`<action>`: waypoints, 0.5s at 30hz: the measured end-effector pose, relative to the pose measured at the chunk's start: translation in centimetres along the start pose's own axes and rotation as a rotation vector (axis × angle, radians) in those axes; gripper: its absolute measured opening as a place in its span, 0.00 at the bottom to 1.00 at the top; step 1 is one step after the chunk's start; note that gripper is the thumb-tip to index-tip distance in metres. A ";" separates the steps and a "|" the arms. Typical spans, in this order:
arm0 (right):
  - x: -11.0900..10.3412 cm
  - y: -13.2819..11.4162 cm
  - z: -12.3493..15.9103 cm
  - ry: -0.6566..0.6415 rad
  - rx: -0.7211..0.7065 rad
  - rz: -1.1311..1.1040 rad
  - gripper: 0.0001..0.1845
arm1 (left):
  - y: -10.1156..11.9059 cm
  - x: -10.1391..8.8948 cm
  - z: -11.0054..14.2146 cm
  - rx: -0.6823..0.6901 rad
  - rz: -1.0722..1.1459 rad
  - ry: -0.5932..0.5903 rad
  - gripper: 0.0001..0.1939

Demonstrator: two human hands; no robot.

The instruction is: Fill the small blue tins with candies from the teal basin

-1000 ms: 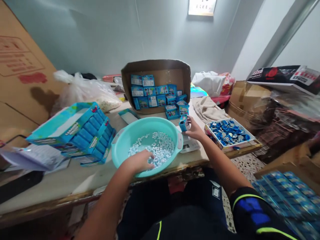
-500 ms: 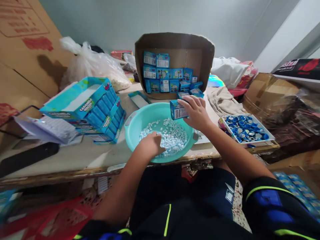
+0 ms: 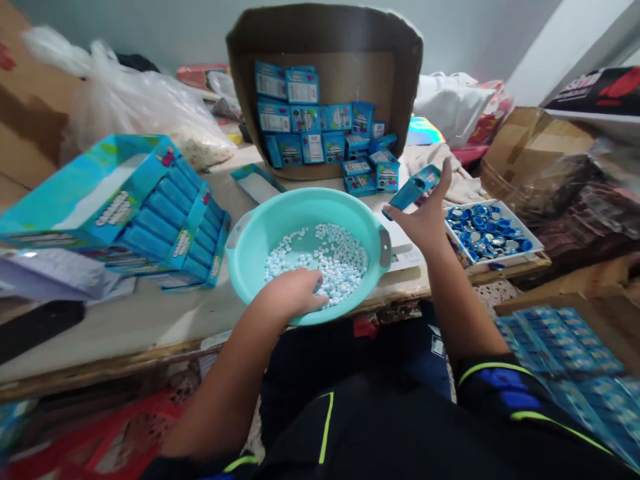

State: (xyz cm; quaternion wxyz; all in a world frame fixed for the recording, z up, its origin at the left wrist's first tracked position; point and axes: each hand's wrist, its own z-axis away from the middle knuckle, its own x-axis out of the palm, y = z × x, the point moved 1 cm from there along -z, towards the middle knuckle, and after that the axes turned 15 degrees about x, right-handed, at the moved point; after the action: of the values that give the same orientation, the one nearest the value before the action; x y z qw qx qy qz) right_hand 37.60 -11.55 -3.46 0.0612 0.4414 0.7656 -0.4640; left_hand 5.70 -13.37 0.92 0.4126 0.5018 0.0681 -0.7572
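Note:
A turquoise plastic basin [image 3: 250,267] with grey handles holds many small white and pale blue hard candies [image 3: 345,257]. My left hand [image 3: 295,292] is down in the basin, fingers curled into the candies; the fingertips are mostly hidden. To the right, above the table, my right hand [image 3: 425,210] grips a small blue candy box [image 3: 411,190] between thumb and fingers. The box is tilted, its end facing me appears open, and its inside is hard to make out. More blue candy boxes [image 3: 303,120] are stacked in a cardboard carton [image 3: 370,73] tipped on its side behind the basin.
Blue display trays [image 3: 145,213] filled with boxes are stacked left of the basin. A shallow blue tray [image 3: 257,183] lies behind it. On the right, a white box [image 3: 533,247] holds blue and silver caps. Low at right sit wrapped blue packs [image 3: 565,340].
My right hand has moved right, away from over the basin, and turned the box so its end tips up. My left hand stays in the candies. The view has shifted.

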 end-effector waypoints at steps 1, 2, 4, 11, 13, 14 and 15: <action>0.1 1.1 0.4 0.026 0.068 -0.035 0.67 | -0.1 0.0 -0.1 -0.004 0.011 -0.013 0.27; 0.3 1.9 0.8 0.048 0.137 -0.063 0.69 | -0.3 -0.1 -0.3 -0.008 0.022 -0.027 0.26; 0.8 3.3 1.4 0.045 0.225 -0.074 0.71 | -0.7 -0.1 -0.7 -0.018 0.043 -0.047 0.27; 1.0 5.1 2.1 -0.129 0.275 -0.072 0.60 | -1.6 0.1 -1.6 -0.055 0.089 -0.063 0.23; 1.1 5.6 2.3 -0.133 0.285 -0.169 0.53 | -1.7 0.2 -1.6 -0.052 0.092 -0.080 0.23; 1.2 5.9 2.3 -0.121 0.296 -0.234 0.50 | -1.8 0.1 -1.7 -0.050 0.092 -0.091 0.23; 1.3 6.2 2.3 -0.105 0.313 -0.300 0.47 | -1.8 0.1 -1.8 -0.050 0.090 -0.101 0.23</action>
State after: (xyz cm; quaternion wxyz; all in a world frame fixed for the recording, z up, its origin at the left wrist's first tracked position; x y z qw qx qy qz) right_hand 40.69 -11.38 -9.49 -0.0378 0.3021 0.7372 -0.6032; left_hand 5.73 -11.35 -0.55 0.4614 0.4551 0.0436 -0.7603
